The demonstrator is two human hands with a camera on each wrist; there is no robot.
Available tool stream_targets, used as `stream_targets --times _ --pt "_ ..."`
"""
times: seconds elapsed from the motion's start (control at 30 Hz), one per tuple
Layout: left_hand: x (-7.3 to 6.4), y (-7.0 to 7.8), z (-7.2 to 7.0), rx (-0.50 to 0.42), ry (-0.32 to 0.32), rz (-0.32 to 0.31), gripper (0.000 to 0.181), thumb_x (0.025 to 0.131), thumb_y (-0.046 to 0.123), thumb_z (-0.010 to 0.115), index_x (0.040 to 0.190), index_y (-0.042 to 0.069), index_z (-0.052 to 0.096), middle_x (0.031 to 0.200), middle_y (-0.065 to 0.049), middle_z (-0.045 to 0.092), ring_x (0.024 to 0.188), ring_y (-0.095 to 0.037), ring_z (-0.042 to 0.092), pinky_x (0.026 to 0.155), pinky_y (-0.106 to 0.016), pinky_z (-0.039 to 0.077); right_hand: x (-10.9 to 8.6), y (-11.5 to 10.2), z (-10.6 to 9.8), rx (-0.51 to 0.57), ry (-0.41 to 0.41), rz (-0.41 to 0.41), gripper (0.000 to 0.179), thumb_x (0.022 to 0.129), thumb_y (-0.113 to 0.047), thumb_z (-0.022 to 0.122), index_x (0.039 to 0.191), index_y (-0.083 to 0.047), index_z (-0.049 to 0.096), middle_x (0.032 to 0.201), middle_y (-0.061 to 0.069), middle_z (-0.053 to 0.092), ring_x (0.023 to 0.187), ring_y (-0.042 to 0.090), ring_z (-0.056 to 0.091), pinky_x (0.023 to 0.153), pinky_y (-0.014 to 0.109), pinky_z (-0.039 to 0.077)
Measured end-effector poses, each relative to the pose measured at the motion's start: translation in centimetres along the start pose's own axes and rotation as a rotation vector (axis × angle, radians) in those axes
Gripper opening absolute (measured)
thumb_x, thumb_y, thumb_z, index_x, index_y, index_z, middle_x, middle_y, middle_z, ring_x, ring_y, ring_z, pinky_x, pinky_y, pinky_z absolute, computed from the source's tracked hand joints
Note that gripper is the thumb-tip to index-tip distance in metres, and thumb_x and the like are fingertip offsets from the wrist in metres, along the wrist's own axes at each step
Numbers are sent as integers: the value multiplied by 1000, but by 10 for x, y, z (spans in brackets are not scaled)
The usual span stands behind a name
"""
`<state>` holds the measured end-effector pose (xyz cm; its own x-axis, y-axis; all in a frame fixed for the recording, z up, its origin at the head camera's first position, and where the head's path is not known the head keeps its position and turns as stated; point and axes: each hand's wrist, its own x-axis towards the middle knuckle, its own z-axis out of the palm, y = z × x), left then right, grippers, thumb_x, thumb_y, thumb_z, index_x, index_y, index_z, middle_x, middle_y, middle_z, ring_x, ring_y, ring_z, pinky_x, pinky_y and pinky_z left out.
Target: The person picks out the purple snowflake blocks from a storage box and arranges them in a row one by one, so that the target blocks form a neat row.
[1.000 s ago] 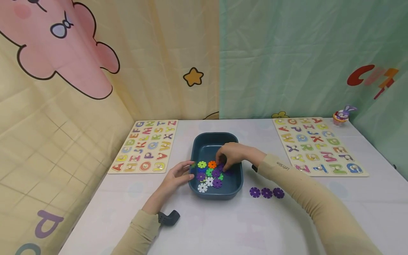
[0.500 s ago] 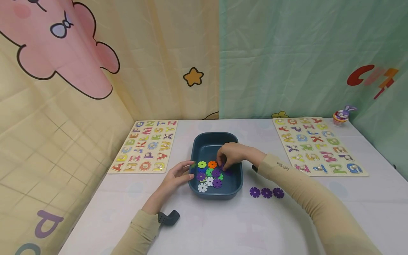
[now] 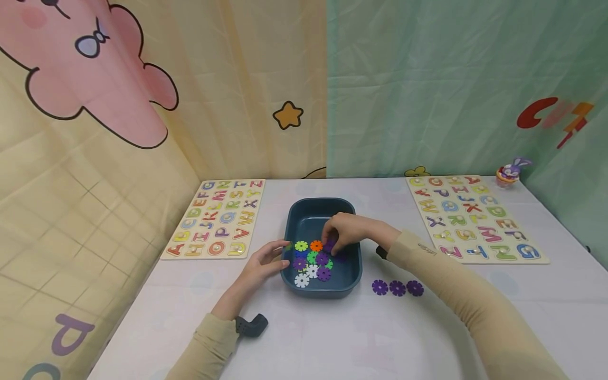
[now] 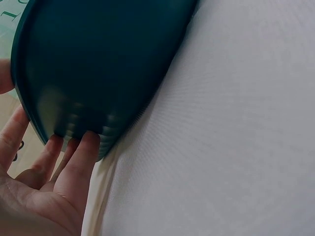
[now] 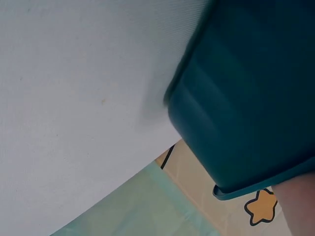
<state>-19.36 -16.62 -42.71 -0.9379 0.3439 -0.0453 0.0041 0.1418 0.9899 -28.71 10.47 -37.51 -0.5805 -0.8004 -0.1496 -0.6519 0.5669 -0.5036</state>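
The right hand (image 3: 350,228) is barely shifted; whether a purple snowflake disc (image 3: 329,247) is pinched cannot be told; the tub (image 3: 304,226) is best steadied by the straight-fingered left hand (image 3: 263,262).

Discs (image 3: 301,281) in and beside tray (image 3: 307,228), letter board (image 3: 214,219) left, second board (image 3: 476,220) right

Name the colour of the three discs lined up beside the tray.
Purple; the discs show best in the head view.

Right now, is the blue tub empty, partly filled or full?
Partly filled: colourful notched discs lie in the near part of the tub, while its far end looks bare.
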Motion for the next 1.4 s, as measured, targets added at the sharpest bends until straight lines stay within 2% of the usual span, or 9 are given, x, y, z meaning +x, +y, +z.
stream_targets --times 0.2,0.4,0.53,0.67,0.9,1.07,1.4 --pt "-1 0 0 1 -2 -4 50 87 19 67 134 13 50 146 1 37 135 -25 33 103 -49 36 -12 -3 1 99 45 -55 27 74 -13 80 99 -12 70 93 -6 65 76 9 57 70 20 52" --pt "0 0 0 -1 -9 7 51 87 19 66 134 12 49 146 -1 37 135 -26 33 103 -50 36 -35 -6 -3 156 140 -85 29 74 -12 80 102 -12 71 95 -5 65 75 12 56 69 24 54" --pt "0 0 0 -6 -15 12 50 87 18 66 134 12 49 146 -1 38 135 -25 33 103 -48 36 -53 -7 -8 182 206 -89 30 76 -18 79 104 -12 70 98 -4 66 77 11 58 72 29 55" --pt "0 0 0 -8 -19 5 50 87 19 66 134 12 49 146 1 39 134 -24 34 104 -48 35 -75 -8 -14 196 251 -67 39 77 -25 78 112 -11 68 103 -3 67 83 10 62 77 33 55" --pt "-1 0 -2 -13 -29 -3 52 88 19 66 135 11 47 146 0 39 135 -24 32 105 -48 33 -114 -5 -15 130 333 -63 46 79 -32 75 117 -9 65 105 -5 66 88 9 61 79 27 53" --pt "0 0 -3 -10 -30 -13 50 88 19 65 135 13 48 146 0 39 136 -23 31 105 -49 32 -145 -1 -9 65 402 -33 43 79 -39 72 115 -15 67 102 -10 65 90 7 58 78 28 53" --pt "0 0 -3 -19 -33 -12 51 88 20 66 135 13 48 146 -1 38 136 -24 31 105 -48 33 -197 10 10 40 526 34 34 77 -27 77 108 -20 65 101 -13 63 88 4 59 73 28 54"
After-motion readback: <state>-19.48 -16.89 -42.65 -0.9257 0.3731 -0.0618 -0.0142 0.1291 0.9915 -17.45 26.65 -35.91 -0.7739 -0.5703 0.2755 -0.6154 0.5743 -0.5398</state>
